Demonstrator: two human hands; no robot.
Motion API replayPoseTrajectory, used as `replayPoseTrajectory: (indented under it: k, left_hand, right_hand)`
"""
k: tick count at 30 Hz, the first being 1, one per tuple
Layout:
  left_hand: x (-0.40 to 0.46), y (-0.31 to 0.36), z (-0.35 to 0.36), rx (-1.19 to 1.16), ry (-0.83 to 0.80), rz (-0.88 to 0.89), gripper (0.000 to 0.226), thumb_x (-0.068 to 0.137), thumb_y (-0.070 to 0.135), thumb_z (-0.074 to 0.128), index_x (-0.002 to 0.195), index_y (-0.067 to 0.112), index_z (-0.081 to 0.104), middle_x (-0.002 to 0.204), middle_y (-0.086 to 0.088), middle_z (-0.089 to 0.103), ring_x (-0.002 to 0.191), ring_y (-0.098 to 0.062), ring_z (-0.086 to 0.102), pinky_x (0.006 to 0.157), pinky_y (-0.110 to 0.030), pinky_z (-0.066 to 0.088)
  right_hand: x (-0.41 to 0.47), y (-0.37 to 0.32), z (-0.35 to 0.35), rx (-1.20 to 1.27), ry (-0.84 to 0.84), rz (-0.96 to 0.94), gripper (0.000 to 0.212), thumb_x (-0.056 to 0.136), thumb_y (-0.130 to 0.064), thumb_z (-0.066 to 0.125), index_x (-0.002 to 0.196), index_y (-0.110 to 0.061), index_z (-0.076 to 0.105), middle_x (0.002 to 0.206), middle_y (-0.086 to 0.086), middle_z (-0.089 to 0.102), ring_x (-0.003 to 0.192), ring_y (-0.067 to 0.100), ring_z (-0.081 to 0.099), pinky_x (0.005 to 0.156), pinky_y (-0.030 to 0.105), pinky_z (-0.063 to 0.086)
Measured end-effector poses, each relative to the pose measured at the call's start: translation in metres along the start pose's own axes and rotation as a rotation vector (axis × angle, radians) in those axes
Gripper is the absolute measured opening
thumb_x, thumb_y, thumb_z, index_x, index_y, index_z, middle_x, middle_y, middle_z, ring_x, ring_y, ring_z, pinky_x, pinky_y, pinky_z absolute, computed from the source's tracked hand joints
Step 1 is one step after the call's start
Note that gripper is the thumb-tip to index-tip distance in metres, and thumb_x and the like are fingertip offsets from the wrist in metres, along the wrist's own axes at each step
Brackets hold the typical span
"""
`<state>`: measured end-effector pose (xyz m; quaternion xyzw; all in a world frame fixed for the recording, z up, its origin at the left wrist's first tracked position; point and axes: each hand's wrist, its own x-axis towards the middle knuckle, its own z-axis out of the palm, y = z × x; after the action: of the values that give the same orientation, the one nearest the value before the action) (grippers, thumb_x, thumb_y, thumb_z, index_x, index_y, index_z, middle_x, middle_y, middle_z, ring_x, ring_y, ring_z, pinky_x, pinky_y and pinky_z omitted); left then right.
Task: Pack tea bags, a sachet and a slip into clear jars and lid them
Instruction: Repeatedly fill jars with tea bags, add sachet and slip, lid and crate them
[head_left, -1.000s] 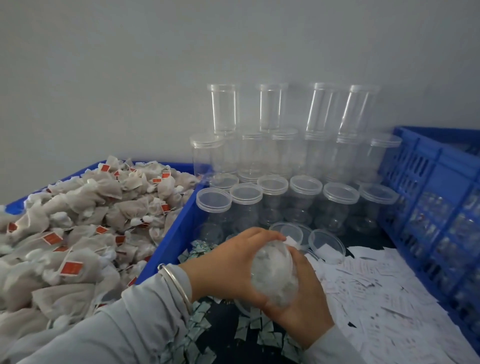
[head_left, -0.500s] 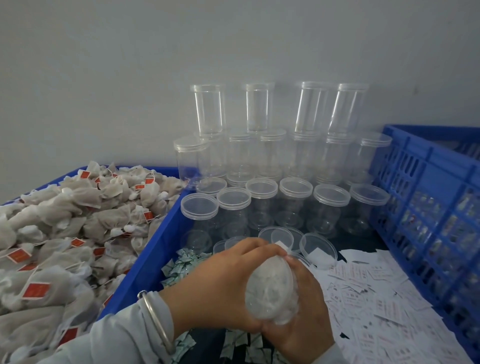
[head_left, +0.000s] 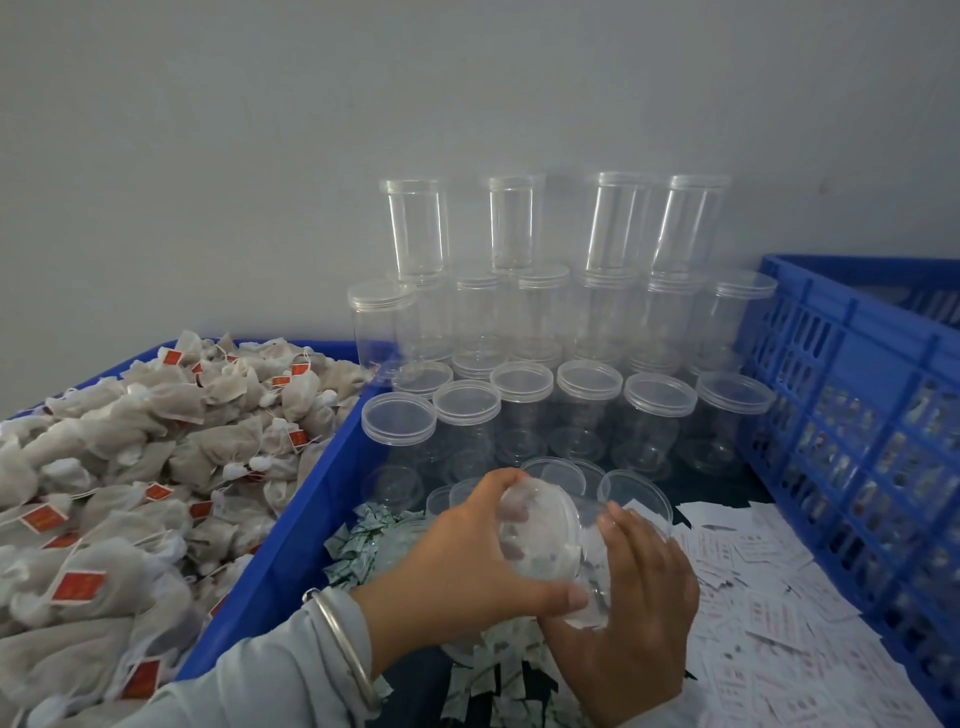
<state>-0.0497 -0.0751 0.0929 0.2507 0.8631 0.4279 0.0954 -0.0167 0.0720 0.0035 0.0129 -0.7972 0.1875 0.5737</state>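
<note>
A person's left hand (head_left: 467, 561) is gripping the clear lid (head_left: 540, 530) while the right hand (head_left: 634, 618) is cradling the packed jar (head_left: 589, 577) between them; light, slick plastic, likely best held around its stiff wall.

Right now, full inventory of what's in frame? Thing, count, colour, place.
held jar: one, clear, between both hands, tilted
held lid: one, clear, on the held jar's mouth
empty jars: many, clear, lidded, stacked against the wall
loose lids: several, clear, in front of the stack
tea bags: heap, beige with red tags, left blue crate
sachets: pile, white-green, below the hands
slips: pile, white, right of the hands
slatted crate: one, blue, far right
bracelet: one, silver, left wrist
left hand: grips the lid
right hand: holds the jar
</note>
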Motion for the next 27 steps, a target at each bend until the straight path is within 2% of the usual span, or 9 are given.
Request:
replayPoseTrajectory:
  k: [2,5,9,12,13,16,19,22,27]
  left_hand:
    - [-0.004,-0.009,-0.012,-0.051,-0.043,-0.057,0.096,0.054,0.051,0.086,0.132,0.039,0.033,0.114,0.023,0.052,0.096,0.003,0.061,0.086,-0.018,0.051]
    - [-0.008,-0.012,-0.021,-0.067,-0.075,-0.114,0.086,0.056,0.049,0.086,0.126,0.038,0.036,0.114,0.019,0.052,0.099,-0.003,0.061,0.089,-0.027,0.053]
    - [-0.01,-0.006,-0.02,-0.32,-0.119,-0.291,0.075,0.058,0.047,0.082,0.119,0.027,0.042,0.115,0.002,0.057,0.093,-0.015,0.066,0.071,-0.035,0.06]
    - [-0.01,-0.006,-0.023,-0.418,-0.183,-0.374,0.052,0.068,0.051,0.074,0.105,0.022,0.053,0.101,-0.001,0.064,0.078,-0.014,0.07,0.069,-0.035,0.06]
    - [-0.01,-0.007,-0.025,-0.433,-0.205,-0.372,0.05,0.068,0.054,0.073,0.103,0.021,0.055,0.096,-0.003,0.067,0.074,-0.015,0.071,0.068,-0.035,0.06]
    - [-0.011,-0.012,-0.028,-0.448,-0.298,-0.377,0.067,0.054,0.067,0.067,0.104,0.025,0.056,0.093,-0.009,0.073,0.083,-0.027,0.072,0.071,-0.036,0.06]
    - [-0.011,-0.018,-0.031,-0.512,-0.395,-0.425,0.073,0.047,0.076,0.066,0.101,0.03,0.051,0.075,-0.002,0.074,0.087,-0.03,0.072,0.072,-0.034,0.059]
    - [-0.008,-0.021,-0.032,-0.537,-0.455,-0.5,0.106,0.042,0.081,0.065,0.125,0.017,0.048,0.09,-0.015,0.074,0.089,-0.033,0.071,0.066,-0.03,0.057]
    - [-0.008,-0.021,-0.035,-0.555,-0.543,-0.587,0.11,0.047,0.084,0.054,0.123,0.003,0.052,0.095,-0.023,0.07,0.086,-0.032,0.071,0.061,-0.027,0.056]
  right_hand:
    - [-0.004,-0.009,0.007,-0.02,-0.001,-0.03,0.055,0.078,-0.046,0.058,0.118,-0.01,0.048,0.118,0.014,0.061,0.117,0.026,0.05,0.106,0.045,0.03]
    - [-0.009,-0.015,0.015,-0.037,0.009,-0.059,0.061,0.071,-0.046,0.063,0.12,-0.012,0.048,0.123,0.01,0.059,0.122,0.025,0.048,0.11,0.045,0.025]
    - [-0.01,-0.012,0.018,-0.066,0.047,-0.094,0.059,0.07,-0.042,0.064,0.122,-0.017,0.049,0.132,0.003,0.051,0.137,0.011,0.034,0.112,0.046,0.02]
    - [-0.011,-0.011,0.019,-0.089,0.067,-0.123,0.059,0.068,-0.04,0.067,0.12,-0.017,0.051,0.13,0.003,0.053,0.14,0.01,0.029,0.113,0.047,0.019]
    - [-0.011,-0.011,0.019,-0.091,0.065,-0.129,0.059,0.068,-0.039,0.067,0.12,-0.017,0.051,0.127,0.005,0.053,0.14,0.01,0.028,0.113,0.047,0.019]
    - [-0.011,-0.015,0.018,-0.09,0.053,-0.149,0.057,0.069,-0.039,0.065,0.119,-0.016,0.05,0.124,0.008,0.053,0.142,0.009,0.024,0.113,0.046,0.018]
    - [-0.01,-0.018,0.017,-0.097,0.059,-0.171,0.054,0.069,-0.036,0.066,0.117,-0.016,0.05,0.122,0.009,0.054,0.142,0.009,0.023,0.114,0.045,0.017]
    - [-0.008,-0.018,0.016,-0.096,0.067,-0.191,0.05,0.071,-0.033,0.065,0.116,-0.015,0.05,0.121,0.01,0.054,0.142,0.009,0.023,0.114,0.045,0.016]
    - [-0.008,-0.018,0.015,-0.106,0.081,-0.199,0.044,0.073,-0.029,0.064,0.113,-0.015,0.05,0.119,0.01,0.055,0.142,0.01,0.022,0.115,0.046,0.014]
